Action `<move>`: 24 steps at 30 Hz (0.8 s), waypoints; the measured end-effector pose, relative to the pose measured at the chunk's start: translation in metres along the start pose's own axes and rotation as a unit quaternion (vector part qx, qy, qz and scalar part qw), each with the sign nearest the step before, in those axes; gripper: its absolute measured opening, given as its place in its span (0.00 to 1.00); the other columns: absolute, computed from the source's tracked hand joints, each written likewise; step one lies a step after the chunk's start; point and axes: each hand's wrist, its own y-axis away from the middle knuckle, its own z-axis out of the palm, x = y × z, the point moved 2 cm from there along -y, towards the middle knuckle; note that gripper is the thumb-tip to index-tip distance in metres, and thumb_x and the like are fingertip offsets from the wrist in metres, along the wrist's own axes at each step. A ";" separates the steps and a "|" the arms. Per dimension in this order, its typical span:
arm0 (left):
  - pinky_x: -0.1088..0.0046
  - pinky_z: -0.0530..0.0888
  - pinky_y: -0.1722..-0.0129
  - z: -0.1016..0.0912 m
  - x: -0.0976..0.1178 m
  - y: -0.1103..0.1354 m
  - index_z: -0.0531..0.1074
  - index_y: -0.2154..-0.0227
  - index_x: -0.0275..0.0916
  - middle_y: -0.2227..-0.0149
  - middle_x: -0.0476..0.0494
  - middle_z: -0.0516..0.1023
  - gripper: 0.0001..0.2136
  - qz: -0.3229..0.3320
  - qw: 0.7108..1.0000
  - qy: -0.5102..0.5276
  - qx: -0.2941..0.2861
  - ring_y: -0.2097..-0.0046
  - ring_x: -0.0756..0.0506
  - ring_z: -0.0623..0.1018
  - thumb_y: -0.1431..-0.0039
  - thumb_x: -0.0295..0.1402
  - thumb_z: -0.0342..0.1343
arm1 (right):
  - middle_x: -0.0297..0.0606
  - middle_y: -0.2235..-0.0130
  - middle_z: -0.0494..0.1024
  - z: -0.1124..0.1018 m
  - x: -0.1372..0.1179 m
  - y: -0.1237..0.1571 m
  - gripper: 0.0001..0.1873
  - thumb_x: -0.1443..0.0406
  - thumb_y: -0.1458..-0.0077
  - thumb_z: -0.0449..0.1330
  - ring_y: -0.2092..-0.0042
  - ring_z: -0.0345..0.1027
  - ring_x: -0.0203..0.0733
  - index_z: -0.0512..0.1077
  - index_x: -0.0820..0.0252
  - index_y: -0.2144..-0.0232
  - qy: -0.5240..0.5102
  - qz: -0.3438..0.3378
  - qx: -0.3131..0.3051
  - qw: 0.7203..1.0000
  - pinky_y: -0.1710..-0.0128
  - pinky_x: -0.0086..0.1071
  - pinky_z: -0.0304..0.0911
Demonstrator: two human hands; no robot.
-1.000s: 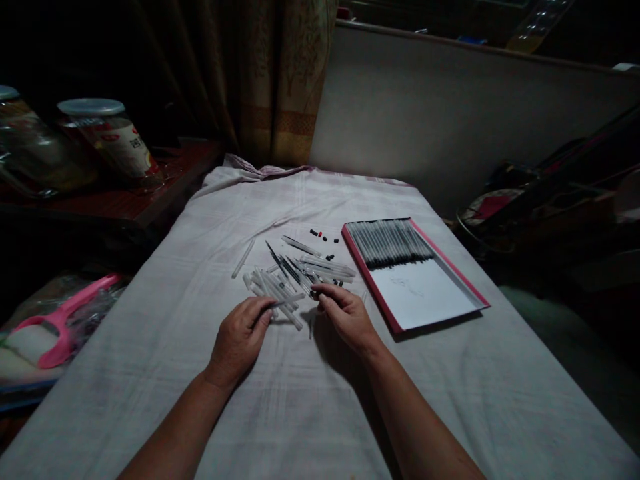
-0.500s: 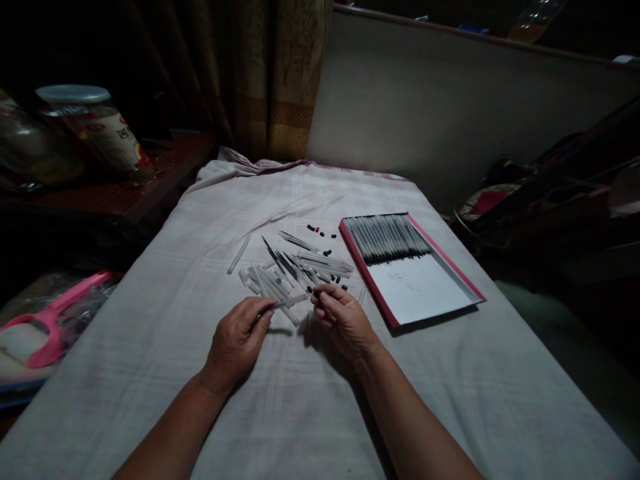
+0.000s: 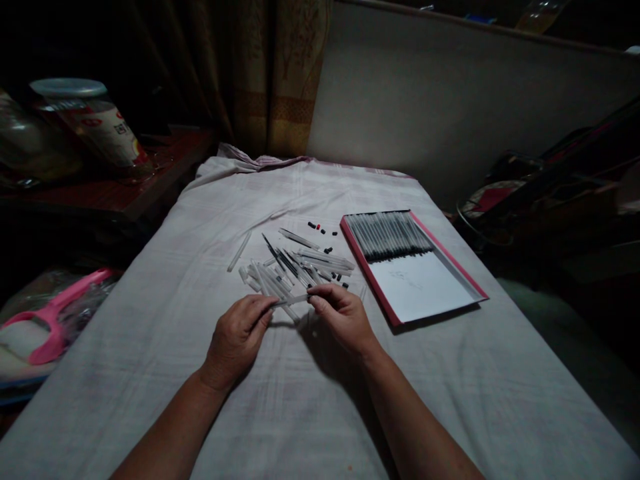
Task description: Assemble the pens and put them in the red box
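My left hand (image 3: 237, 337) is closed around one end of a clear pen barrel (image 3: 296, 300), which points to the right. At the barrel's other end, my right hand (image 3: 346, 321) pinches a small black pen plug (image 3: 309, 295), with thumb and forefinger touching the tip. Just beyond my hands lies a loose pile of clear barrels (image 3: 267, 277) and dark ink refills (image 3: 273, 248). Small black plugs (image 3: 329, 250) and one red plug (image 3: 318, 227) are scattered behind and to the right of the pile.
A shallow red-edged box (image 3: 371, 277) on the right holds a row of pens (image 3: 390, 235) along its far side. The white cloth (image 3: 280, 413) covers the table. Jars (image 3: 95, 127) stand on a dark side table; a pink-handled item (image 3: 55, 320) lies lower left.
My right hand has brought the black plug to the end of the barrel, its fingers now closer together. My left hand has barely moved. The view has shifted slightly.
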 end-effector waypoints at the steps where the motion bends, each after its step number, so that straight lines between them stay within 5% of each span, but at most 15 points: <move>1: 0.70 0.76 0.58 0.000 0.000 0.000 0.75 0.54 0.41 0.60 0.43 0.79 0.10 0.002 1.000 -0.003 0.001 0.58 0.46 0.79 0.36 0.29 0.52 | 0.37 0.69 0.79 -0.002 -0.002 0.000 0.06 0.61 0.48 0.62 0.67 0.71 0.40 0.77 0.57 0.70 0.062 -0.044 -0.002 0.997 0.64 0.32 0.64; 4: 0.69 0.77 0.58 -0.001 0.001 0.000 0.75 0.54 0.41 0.61 0.43 0.79 0.11 0.011 1.000 -0.010 -0.001 0.59 0.46 0.79 0.36 0.29 0.52 | 0.38 0.73 0.76 -0.006 -0.002 0.001 0.11 0.60 0.43 0.58 0.69 0.69 0.40 0.76 0.56 0.74 0.227 -0.129 -0.024 0.965 0.65 0.32 0.62; 7: 0.69 0.77 0.58 0.000 0.002 0.000 0.75 0.55 0.40 0.62 0.42 0.80 0.10 0.023 1.000 -0.007 -0.006 0.59 0.46 0.79 0.36 0.29 0.52 | 0.37 0.77 0.72 -0.009 0.002 0.004 0.18 0.58 0.39 0.54 0.73 0.66 0.39 0.72 0.57 0.78 0.302 -0.134 -0.041 0.943 0.69 0.31 0.59; 12: 0.68 0.78 0.58 0.002 0.001 0.001 0.76 0.55 0.41 0.62 0.42 0.80 0.10 0.014 1.000 -0.007 -0.014 0.59 0.45 0.79 0.35 0.30 0.52 | 0.37 0.66 0.79 -0.011 0.002 0.013 0.11 0.63 0.43 0.56 0.69 0.70 0.39 0.74 0.57 0.58 0.240 -0.101 -0.051 0.964 0.68 0.29 0.62; 17: 0.68 0.78 0.57 0.003 0.000 0.002 0.76 0.55 0.40 0.61 0.42 0.80 0.10 0.023 0.999 -0.003 -0.023 0.59 0.45 0.79 0.35 0.30 0.53 | 0.35 0.74 0.76 -0.013 0.004 0.015 0.12 0.61 0.40 0.53 0.70 0.69 0.39 0.73 0.56 0.72 0.255 -0.086 -0.055 0.961 0.68 0.30 0.62; 22: 0.67 0.77 0.56 0.003 0.000 0.003 0.76 0.55 0.41 0.60 0.42 0.80 0.10 0.004 0.999 0.009 -0.040 0.58 0.45 0.79 0.36 0.30 0.53 | 0.36 0.67 0.79 -0.015 0.005 0.018 0.12 0.62 0.43 0.55 0.67 0.72 0.40 0.73 0.57 0.58 0.245 -0.081 -0.059 0.964 0.66 0.30 0.64; 24: 0.68 0.77 0.57 0.004 0.000 0.002 0.76 0.56 0.40 0.60 0.42 0.80 0.10 0.004 0.999 0.012 -0.047 0.58 0.45 0.79 0.35 0.30 0.52 | 0.36 0.68 0.78 -0.016 0.004 0.019 0.09 0.63 0.42 0.55 0.67 0.72 0.39 0.74 0.57 0.63 0.242 -0.080 -0.063 0.965 0.66 0.30 0.64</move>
